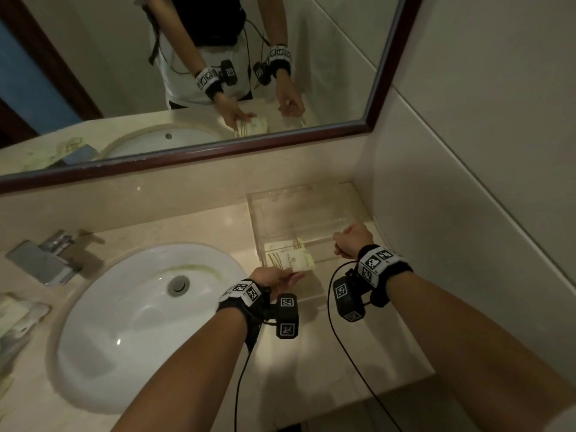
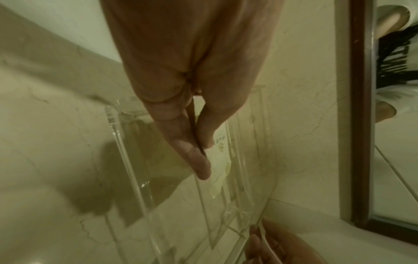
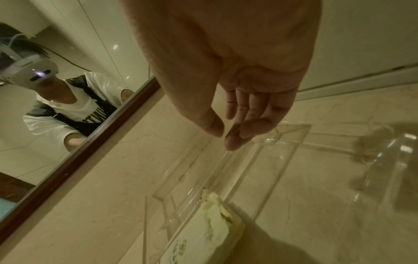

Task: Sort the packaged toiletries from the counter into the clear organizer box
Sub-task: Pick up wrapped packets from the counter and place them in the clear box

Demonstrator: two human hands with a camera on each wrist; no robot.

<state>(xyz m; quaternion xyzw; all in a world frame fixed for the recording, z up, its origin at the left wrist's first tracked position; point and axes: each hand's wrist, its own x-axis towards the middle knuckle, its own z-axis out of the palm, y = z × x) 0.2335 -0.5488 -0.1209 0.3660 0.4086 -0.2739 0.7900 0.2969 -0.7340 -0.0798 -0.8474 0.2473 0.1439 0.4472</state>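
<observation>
Marble table (image 1: 199,232) beside a sink (image 1: 146,322) is shown. A white packet (image 1: 293,260) is pinched by the left hand (image 1: 274,277) over the clear organizer box (image 1: 311,210), apparently being lowered in. The right hand (image 1: 352,240), fingers loosely curled and empty, touches the box's far end. Release into a compartment is called for next.

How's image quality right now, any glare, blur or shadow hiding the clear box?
Head view: dim, glare patch on beige counter, clear acrylic organizer box faint. Left wrist view: soft, left hand shadows the counter. Right wrist view: right hand sharp, cream packet blurred.
</observation>
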